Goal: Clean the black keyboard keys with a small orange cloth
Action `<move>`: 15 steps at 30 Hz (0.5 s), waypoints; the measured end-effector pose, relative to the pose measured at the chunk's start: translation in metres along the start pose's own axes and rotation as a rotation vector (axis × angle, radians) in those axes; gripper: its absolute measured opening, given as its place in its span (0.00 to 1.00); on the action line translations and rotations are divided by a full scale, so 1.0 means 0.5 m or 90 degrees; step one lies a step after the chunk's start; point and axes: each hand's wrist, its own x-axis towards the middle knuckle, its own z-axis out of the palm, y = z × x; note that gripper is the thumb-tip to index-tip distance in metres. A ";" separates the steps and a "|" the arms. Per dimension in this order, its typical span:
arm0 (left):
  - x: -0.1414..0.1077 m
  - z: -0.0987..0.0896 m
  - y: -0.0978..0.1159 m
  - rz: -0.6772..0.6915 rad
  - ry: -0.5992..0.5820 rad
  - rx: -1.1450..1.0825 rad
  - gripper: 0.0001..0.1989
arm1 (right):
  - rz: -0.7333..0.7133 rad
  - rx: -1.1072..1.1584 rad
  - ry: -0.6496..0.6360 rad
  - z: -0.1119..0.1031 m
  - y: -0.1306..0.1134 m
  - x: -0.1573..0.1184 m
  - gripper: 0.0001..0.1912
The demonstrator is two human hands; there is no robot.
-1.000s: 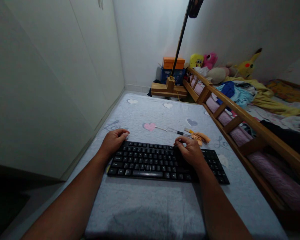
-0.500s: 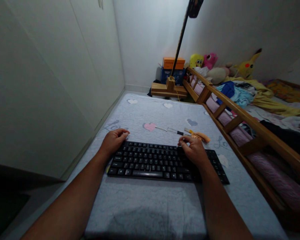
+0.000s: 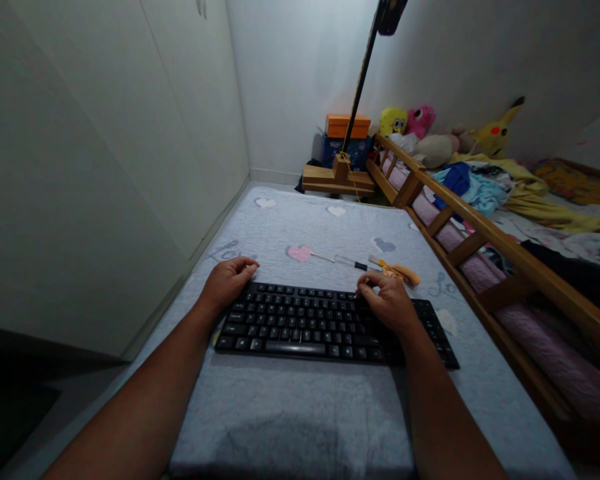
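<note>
A black keyboard (image 3: 300,327) lies flat on the bed's grey-blue cover (image 3: 300,407). Beside its upper left corner rests my left hand (image 3: 230,283), the fingers curled with tips close together and no object showing in them. My right hand (image 3: 385,300) is over the right part of the keyboard, thumb and forefinger pinched near the top key row. A tiny pale speck shows at those fingertips, too small to name. Beyond the keyboard lie a thin metal tool with a black grip (image 3: 361,266), a brush with a yellow band (image 3: 377,261) and an orange cloth (image 3: 404,274).
A wooden bed rail (image 3: 480,227) runs along the right, with clothes and plush toys behind it. White cabinet doors (image 3: 130,167) stand at the left. Past the far edge are a wooden stand (image 3: 337,179) with a black pole and an orange box (image 3: 347,126).
My right fingertips have shifted very slightly over the keyboard, and a small pale speck now shows beneath them. My left hand and the keyboard have not moved.
</note>
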 end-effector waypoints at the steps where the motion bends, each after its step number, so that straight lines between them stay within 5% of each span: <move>1: 0.000 0.000 -0.001 0.001 0.000 0.000 0.19 | 0.001 0.001 -0.006 0.000 0.000 0.000 0.10; 15: -0.002 0.000 0.008 -0.012 0.006 -0.010 0.19 | 0.020 0.019 0.021 0.001 0.004 0.002 0.10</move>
